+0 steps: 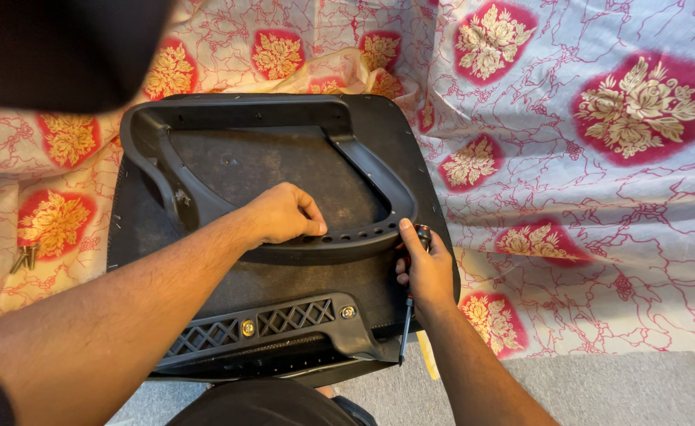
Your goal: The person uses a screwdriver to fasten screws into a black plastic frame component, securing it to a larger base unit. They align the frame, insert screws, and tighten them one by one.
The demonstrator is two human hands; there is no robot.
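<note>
The left hand (284,214) has its fingers curled closed, pinching at a hole in the black plastic frame (363,237) of the seat base (300,276). The right hand (425,268) grips a screwdriver (405,331); its long axis runs almost vertical, tip toward the person. This looks like fastening work; next the tool must turn toward the hole. The seat base lies on a flowered cloth (584,197).

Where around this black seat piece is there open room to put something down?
The widest free patch is the flowered cloth right of the black seat panel. A bare strip of grey floor lies below the cloth. Left of the panel, loose screws take some room. It is crowded where the left hand and right hand meet the plastic frame.
</note>
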